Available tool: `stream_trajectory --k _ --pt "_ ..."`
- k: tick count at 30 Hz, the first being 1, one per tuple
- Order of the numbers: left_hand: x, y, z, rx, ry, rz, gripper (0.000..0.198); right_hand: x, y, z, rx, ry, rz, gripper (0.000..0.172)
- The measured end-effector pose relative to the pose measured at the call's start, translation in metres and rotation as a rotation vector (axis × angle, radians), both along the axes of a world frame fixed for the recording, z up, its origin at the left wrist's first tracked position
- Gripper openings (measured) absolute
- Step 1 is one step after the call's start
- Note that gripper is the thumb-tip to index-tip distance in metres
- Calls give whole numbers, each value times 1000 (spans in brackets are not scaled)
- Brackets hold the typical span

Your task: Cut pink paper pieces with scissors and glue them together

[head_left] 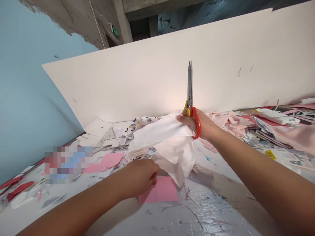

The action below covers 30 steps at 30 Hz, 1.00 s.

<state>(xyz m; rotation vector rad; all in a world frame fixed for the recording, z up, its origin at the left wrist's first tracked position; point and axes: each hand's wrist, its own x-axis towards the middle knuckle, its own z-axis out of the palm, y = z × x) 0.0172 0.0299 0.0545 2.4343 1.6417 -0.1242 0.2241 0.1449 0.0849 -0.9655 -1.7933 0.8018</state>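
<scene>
Scraps (112, 160) cluttered the white table (147, 226). Your right hand (204, 122) gripped scissors (190, 85), blades upright, with white cloth (173, 146) hanging between both hands. Left hand (140, 176): curled closed; whether it pinched cloth, couldn't tell. Sound handling meant blades clear of the cloth.

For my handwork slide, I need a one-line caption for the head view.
Over a littered table, the right hand holds white fabric and upright scissors, left hand curled nearby.
</scene>
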Motion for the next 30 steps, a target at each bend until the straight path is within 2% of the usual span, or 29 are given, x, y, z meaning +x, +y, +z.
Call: stream_trajectory --k 3,6,8,9,10,12,14,18,24,30 --pt "-4 -11 14 7 -38 -32 13 0 -1 1 6 0 0 35" --pt "-7 -18 36 -114 -131 -10 15 -1 -3 2 1 -15 3 35" --pt "-8 -15 52 -242 -261 -65 14 -2 -5 4 -6 -25 22 33" --pt "-9 -11 59 -254 -381 -74 14 -2 -6 4 -10 -23 33 33" --pt "-9 -5 64 -195 -527 -42 17 -2 -8 5 -17 -16 48 32" --pt "-8 9 69 37 -759 65 27 -3 -10 6 -48 -7 94 32" --pt "-6 25 69 254 -822 173 27 -3 -12 7 -75 -10 133 30" --pt "1 50 61 403 -639 220 21 -3 -14 7 -27 -19 152 23" --pt "8 61 46 377 -662 284 22 -8 -16 7 14 18 117 22" --pt "13 54 39 524 -700 330 20 -11 -17 7 -21 102 121 32"
